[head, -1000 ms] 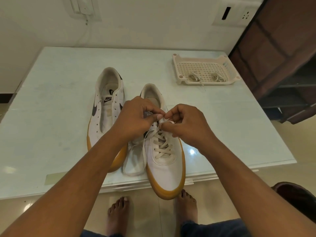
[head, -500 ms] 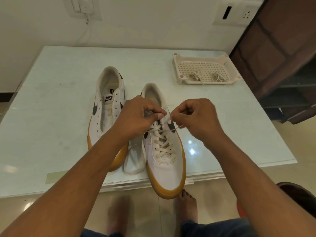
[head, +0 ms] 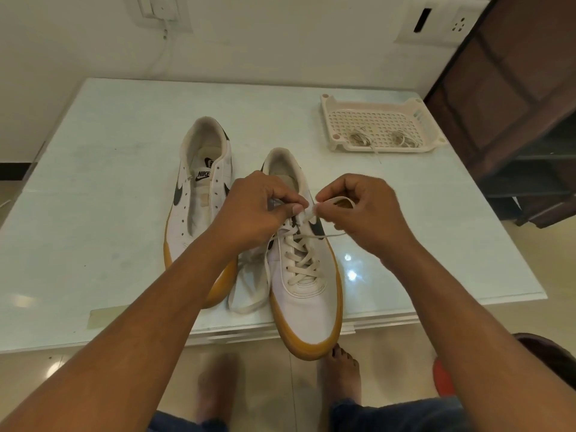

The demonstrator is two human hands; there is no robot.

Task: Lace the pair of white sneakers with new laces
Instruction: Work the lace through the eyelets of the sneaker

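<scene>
Two white sneakers with gum soles lie on the pale table (head: pixel 93 244). The left sneaker (head: pixel 199 194) has bare eyelets and no lace. The right sneaker (head: pixel 305 275) carries a cream lace (head: pixel 299 260) crossed up most of its eyelets, and its toe juts past the table's front edge. My left hand (head: pixel 252 210) pinches the lace at the shoe's upper eyelets. My right hand (head: pixel 364 213) pinches the other lace end, which loops over its fingers. A slack loop of lace (head: pixel 249 294) lies between the shoes.
A cream perforated tray (head: pixel 380 123) at the table's back right holds two bundled laces. A dark wooden cabinet (head: pixel 514 104) stands to the right. My bare feet are on the tiled floor below the table edge. A strip of tape sits near the front left edge.
My right hand has moved right and up away from my left hand, drawing its lace end out into a loop. The left hand stayed at the upper eyelets.
</scene>
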